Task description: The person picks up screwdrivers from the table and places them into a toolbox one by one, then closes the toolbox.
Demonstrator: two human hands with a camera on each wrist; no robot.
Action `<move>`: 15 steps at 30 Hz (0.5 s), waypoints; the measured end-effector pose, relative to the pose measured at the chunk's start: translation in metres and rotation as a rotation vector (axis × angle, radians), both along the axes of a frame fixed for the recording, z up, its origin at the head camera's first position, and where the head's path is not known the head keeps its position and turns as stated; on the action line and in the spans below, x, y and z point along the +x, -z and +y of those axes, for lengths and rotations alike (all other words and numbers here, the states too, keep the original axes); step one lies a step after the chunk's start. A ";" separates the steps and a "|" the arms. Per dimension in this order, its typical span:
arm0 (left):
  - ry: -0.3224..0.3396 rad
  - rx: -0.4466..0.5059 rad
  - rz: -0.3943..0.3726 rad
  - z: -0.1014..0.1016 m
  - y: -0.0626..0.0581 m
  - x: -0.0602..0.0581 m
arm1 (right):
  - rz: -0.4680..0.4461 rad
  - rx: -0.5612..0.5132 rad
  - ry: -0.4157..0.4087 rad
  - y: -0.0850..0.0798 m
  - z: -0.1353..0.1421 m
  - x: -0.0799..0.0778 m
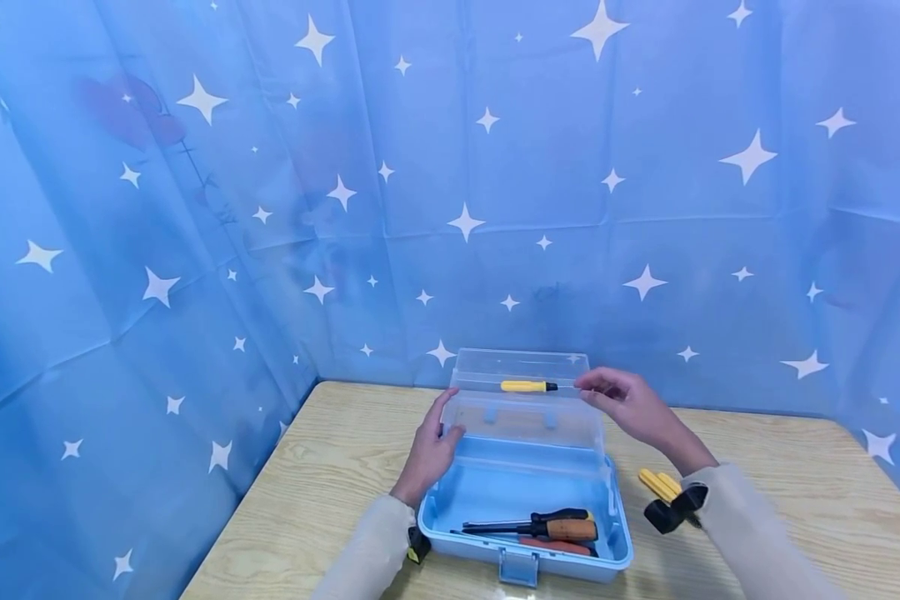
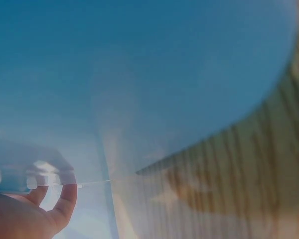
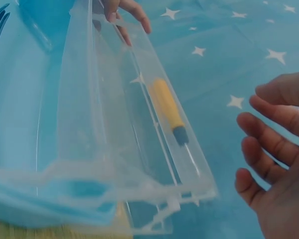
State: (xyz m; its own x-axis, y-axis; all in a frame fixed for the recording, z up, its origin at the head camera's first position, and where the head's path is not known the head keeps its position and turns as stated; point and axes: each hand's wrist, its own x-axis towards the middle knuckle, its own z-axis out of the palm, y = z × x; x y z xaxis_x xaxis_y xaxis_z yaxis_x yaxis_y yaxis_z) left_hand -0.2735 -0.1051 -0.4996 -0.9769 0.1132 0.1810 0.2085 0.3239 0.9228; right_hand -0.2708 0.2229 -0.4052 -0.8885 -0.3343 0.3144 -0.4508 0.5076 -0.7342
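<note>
A light-blue toolbox stands on the table with its clear plastic lid raised at the back. My left hand grips the lid's left edge, its fingers also visible at the top of the right wrist view. Along the upper part of the lid lies a yellow-handled screwdriver, its shaft pointing right. Beside that tip is my right hand; the right wrist view shows its fingers loosely bent, holding nothing and apart from the lid. Inside the box lie several tools, including an orange-brown-handled screwdriver and a red-handled tool.
Yellow-handled tools lie on the wooden table right of the box, partly hidden by the right forearm. A blue latch hangs at the box's front. Behind the table hangs a blue star-patterned curtain.
</note>
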 end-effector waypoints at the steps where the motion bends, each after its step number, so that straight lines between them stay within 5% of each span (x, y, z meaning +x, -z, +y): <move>1: 0.001 0.001 0.000 0.000 0.000 0.000 | 0.002 0.004 0.005 0.000 0.003 0.002; 15: 0.008 0.005 0.000 0.000 0.000 0.000 | 0.013 0.075 0.045 0.009 0.045 0.023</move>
State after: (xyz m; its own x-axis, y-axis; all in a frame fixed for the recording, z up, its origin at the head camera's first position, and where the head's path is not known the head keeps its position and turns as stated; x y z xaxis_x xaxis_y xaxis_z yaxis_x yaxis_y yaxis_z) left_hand -0.2735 -0.1048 -0.4998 -0.9760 0.1197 0.1817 0.2111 0.3178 0.9244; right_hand -0.2476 0.2676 -0.4141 -0.8991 -0.3175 0.3013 -0.4355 0.5810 -0.6876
